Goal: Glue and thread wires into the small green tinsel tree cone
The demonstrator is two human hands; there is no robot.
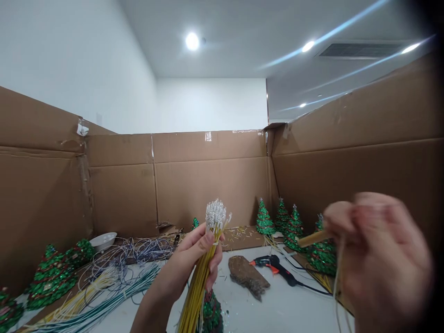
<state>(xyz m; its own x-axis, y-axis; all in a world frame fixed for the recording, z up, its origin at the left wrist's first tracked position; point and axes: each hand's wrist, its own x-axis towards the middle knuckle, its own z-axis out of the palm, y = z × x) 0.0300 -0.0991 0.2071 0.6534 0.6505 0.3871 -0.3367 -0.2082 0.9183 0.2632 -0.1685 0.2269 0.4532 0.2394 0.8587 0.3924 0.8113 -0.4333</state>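
Note:
My left hand is closed round a bundle of yellow wires near its top. Small clear, bulb-like tips crowd together above the fingers, and a pale tie circles the wires there. At the right, my right hand is raised and smeared by motion. Its fingers are pinched on a tan stick-like piece pointing left; its exact kind is too blurred to tell. A thin pale wire hangs below that hand. Partly behind the bundle stands a green tinsel tree.
A glue gun lies beside a brown, rough-edged slab. Small green trees line the right, with more trees at left. Tangled wires, teal wires and a white bowl lie left. Cardboard walls enclose the table.

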